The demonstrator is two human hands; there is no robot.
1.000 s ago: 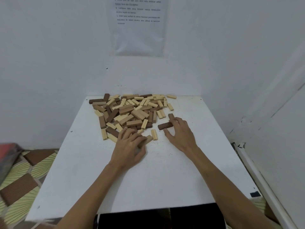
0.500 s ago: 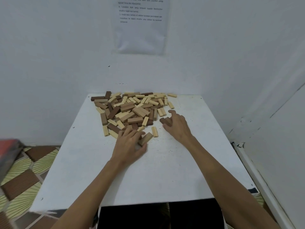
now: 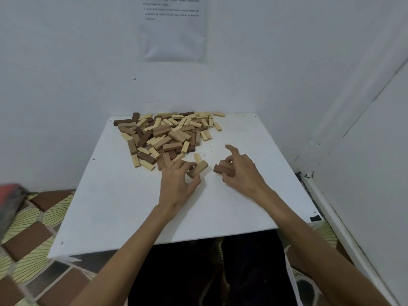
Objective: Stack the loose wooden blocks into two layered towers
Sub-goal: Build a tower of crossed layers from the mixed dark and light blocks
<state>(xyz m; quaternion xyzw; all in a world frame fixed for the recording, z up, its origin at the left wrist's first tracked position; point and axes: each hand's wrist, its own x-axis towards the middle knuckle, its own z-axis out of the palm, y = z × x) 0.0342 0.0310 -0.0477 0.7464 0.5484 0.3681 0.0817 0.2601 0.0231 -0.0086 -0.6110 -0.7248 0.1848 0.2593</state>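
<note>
Left hand [image 3: 176, 184] pinches a tan wooden block [image 3: 200, 168]; right hand [image 3: 245, 173] grips dark brown wooden blocks [image 3: 218, 168]; white wall sheet [image 3: 174, 36] print illegible.

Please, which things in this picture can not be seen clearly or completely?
Head view only:
1. Text on the paper sheet: too small and blurred; the top edge cuts the sheet.
2. Number of brown blocks in the right hand: its fingers cover them.
3. Part of the tan block: covered by the left hand.
4. Red object at the left edge: blurred, cut off.
</note>
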